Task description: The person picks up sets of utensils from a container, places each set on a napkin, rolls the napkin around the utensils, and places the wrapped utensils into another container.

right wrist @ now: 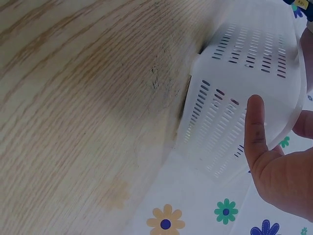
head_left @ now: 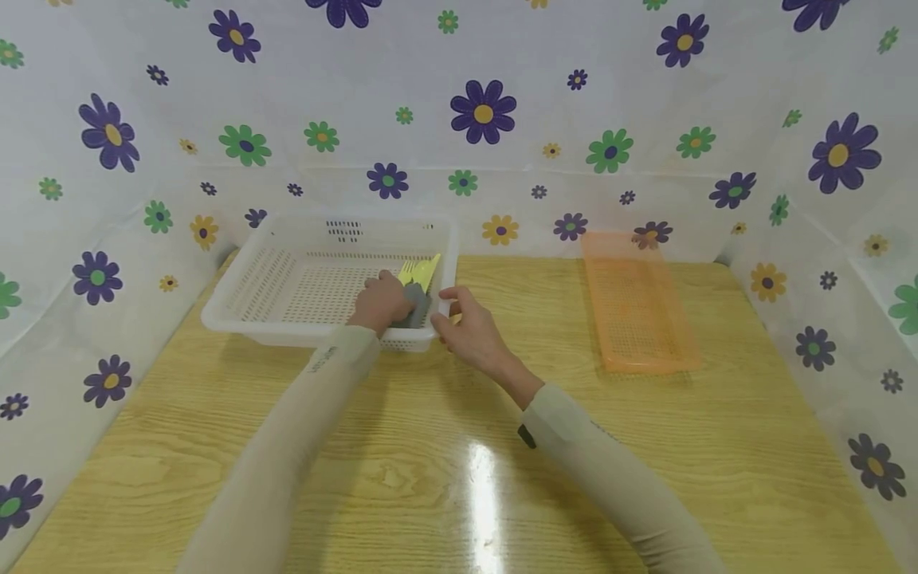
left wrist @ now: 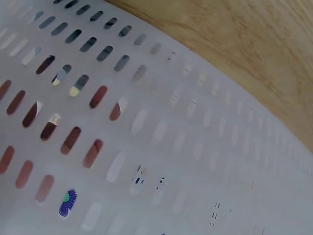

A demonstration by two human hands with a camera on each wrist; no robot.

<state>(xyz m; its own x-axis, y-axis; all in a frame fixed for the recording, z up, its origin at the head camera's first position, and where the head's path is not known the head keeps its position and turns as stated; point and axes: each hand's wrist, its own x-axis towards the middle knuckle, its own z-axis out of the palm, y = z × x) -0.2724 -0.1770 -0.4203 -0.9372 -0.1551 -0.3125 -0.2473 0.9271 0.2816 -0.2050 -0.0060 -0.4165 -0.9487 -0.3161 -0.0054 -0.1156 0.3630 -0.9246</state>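
Observation:
A white plastic basket (head_left: 244,325) with slotted walls stands at the back left of the wooden table. In its front right corner lies yellow cutlery (head_left: 425,271), a fork and a knife among it, with grey lower parts (head_left: 414,309). My left hand (head_left: 382,301) reaches over the front rim and grips the grey part, its thumb hidden. In the left wrist view the basket's slotted wall (left wrist: 195,161) covers most of that hand. With thumb and fingers, my right hand (head_left: 473,328) pinches the basket's right rim; in the right wrist view one finger of the right hand (right wrist: 288,181) lies along the outer wall.
An orange perforated basket (head_left: 638,311) rests at the back right of the table (head_left: 402,478). White sheets with printed flowers (head_left: 531,48) enclose the table at the back and both sides.

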